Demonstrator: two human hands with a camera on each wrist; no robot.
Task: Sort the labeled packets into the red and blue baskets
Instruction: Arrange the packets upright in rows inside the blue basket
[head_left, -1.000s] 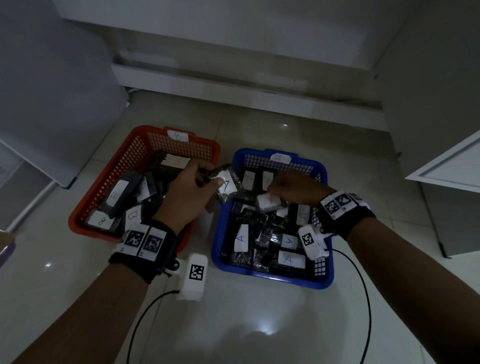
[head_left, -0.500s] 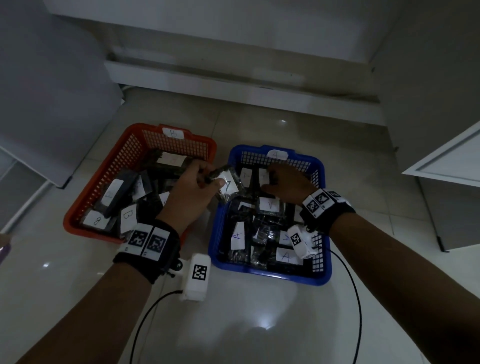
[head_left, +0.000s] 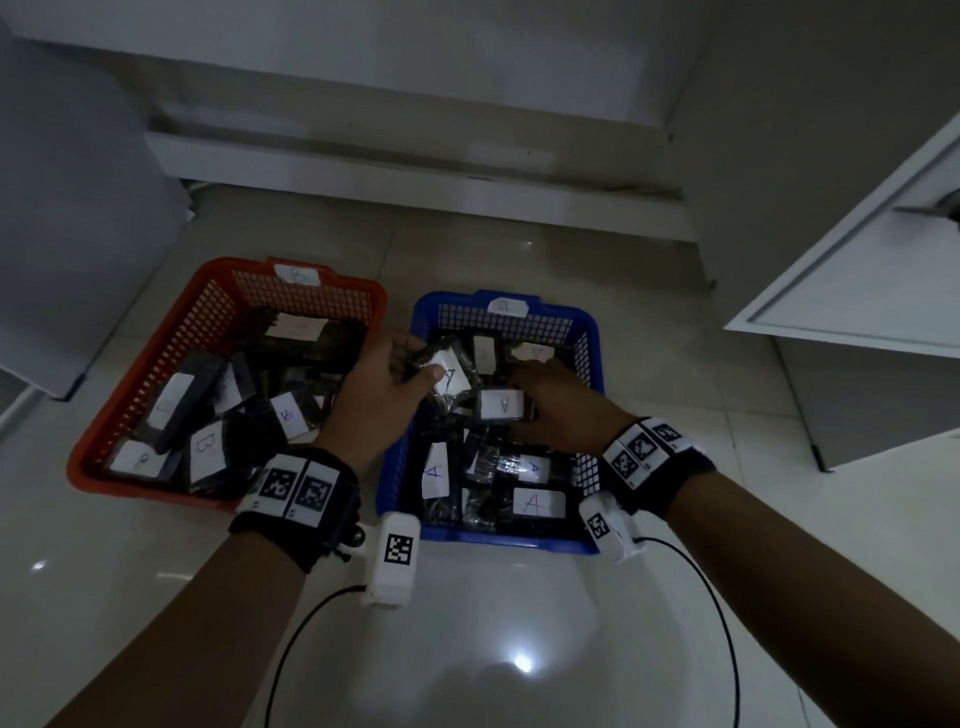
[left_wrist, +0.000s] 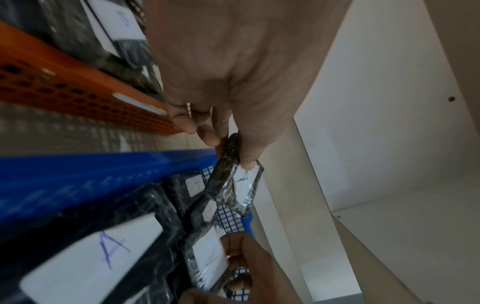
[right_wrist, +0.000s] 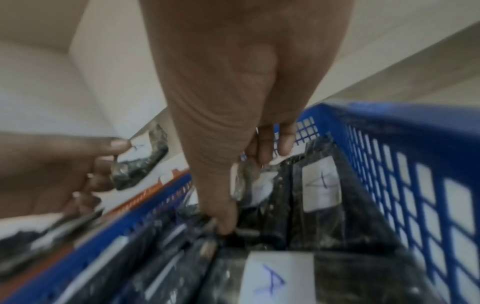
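Note:
My left hand (head_left: 422, 366) pinches a dark packet with a white "A" label (head_left: 448, 375) between thumb and fingers, just above the back left of the blue basket (head_left: 587, 332). The left wrist view shows that packet (left_wrist: 235, 185) hanging from my fingertips. My right hand (head_left: 527, 402) reaches into the blue basket, thumb and fingers curled round another "A" packet (left_wrist: 207, 258) lying among several "A" packets. The red basket (head_left: 208, 301) at left holds several "B" packets (head_left: 205, 449).
Both baskets stand side by side on a glossy tiled floor (head_left: 519, 649). A low white ledge (head_left: 415, 176) runs behind them. A white cabinet (head_left: 857, 291) stands at right and a grey panel (head_left: 78, 234) at left. Wrist-camera cables trail beneath my forearms.
My left hand has carried its "A" packet a little rightward, from the gap between the baskets to over the blue one. My right hand has dropped lower onto a packet inside the blue basket.

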